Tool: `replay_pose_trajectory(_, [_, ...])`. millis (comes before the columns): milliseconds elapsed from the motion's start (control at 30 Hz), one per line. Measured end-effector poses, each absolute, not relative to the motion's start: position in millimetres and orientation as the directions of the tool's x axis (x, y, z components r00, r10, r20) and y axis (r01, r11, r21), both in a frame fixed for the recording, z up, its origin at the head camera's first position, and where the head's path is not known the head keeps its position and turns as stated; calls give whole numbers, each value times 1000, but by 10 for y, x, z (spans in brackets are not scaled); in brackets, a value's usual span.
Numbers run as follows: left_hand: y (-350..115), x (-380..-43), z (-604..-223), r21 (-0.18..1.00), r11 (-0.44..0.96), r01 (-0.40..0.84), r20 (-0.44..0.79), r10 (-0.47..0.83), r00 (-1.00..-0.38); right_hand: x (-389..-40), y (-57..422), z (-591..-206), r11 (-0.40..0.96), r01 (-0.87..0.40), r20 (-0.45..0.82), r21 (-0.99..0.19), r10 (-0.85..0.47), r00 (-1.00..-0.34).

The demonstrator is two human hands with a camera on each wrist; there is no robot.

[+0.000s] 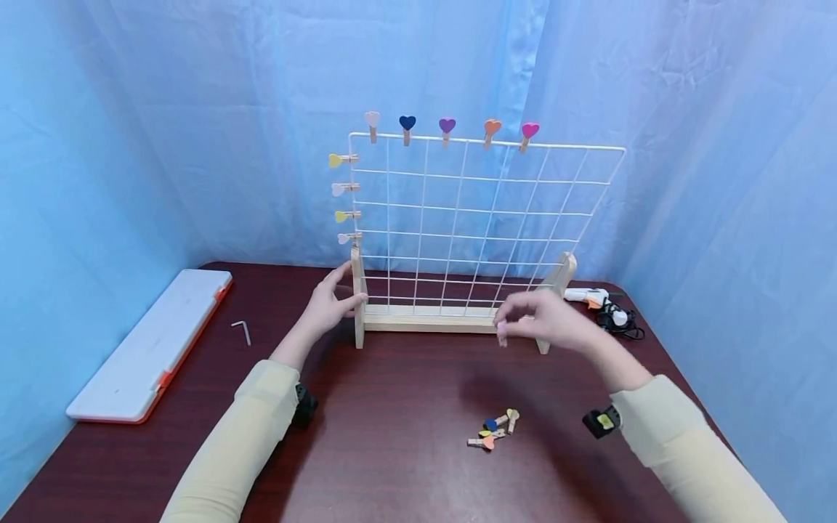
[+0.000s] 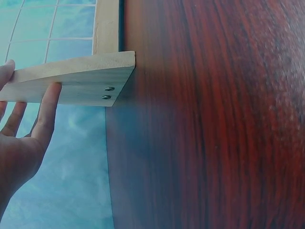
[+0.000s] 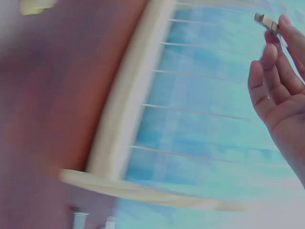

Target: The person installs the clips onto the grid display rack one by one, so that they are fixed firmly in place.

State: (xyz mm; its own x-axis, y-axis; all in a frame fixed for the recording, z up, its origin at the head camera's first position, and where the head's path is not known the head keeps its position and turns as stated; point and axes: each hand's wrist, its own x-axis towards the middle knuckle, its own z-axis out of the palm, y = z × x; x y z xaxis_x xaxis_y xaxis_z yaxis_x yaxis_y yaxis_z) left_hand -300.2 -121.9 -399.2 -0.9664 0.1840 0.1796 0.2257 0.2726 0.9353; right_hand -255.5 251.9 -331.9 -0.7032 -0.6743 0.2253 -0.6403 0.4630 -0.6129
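Observation:
My left hand (image 1: 327,299) holds the left wooden post (image 1: 359,309) of a stand, thumb at its front edge and fingertips on its outer face (image 2: 78,83). My right hand (image 1: 549,317), in the air before the stand's right part, pinches a small wooden clothespin (image 3: 267,23) between thumb and fingertips. A white wire grid (image 1: 466,174) stands upright in the stand. Along its top edge sit several heart clothespins, among them a navy one (image 1: 407,123) and a pink one (image 1: 530,131). Yellow (image 1: 336,160) and white (image 1: 338,189) ones line the left edge.
Several loose heart clothespins (image 1: 489,442) lie in a small pile on the dark table (image 1: 386,443). A white case with orange latches (image 1: 150,341) and a hex key (image 1: 245,330) are at left. Behind the right post lies a white glue gun (image 1: 584,295) with a black cord (image 1: 628,328).

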Motion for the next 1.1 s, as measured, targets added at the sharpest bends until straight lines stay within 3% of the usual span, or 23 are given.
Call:
replay_pose_trajectory(167, [-1224, -2990, -3979, 934, 277, 225, 179, 182, -967, -2446, 2448, -2653, 500, -618, 409, -607, -470, -782])
replay_pose_trajectory(333, [-1232, -2981, -3969, 935, 272, 226, 180, 181, -967, -2411, 2400, -2110, 553, -543, 488, -632, -260, -833])
replay_pose_trajectory(567, [-1220, -2982, -3976, 930, 282, 235, 185, 192, -964, -2568, 2435, -1651, 513, -608, 672, -605, -80, -736])
replay_pose_trajectory(767, [-1221, -3000, -3996, 941, 252, 224, 178, 194, -965, -2745, 2462, -1424, 589, -606, 748, -535, -3, -663])
replay_pose_trajectory(1100, [-1251, -3142, -4166, 940, 241, 241, 198, 190, -962, -3126, 2674, -1369, 666, -556, 738, -497, -14, -675])
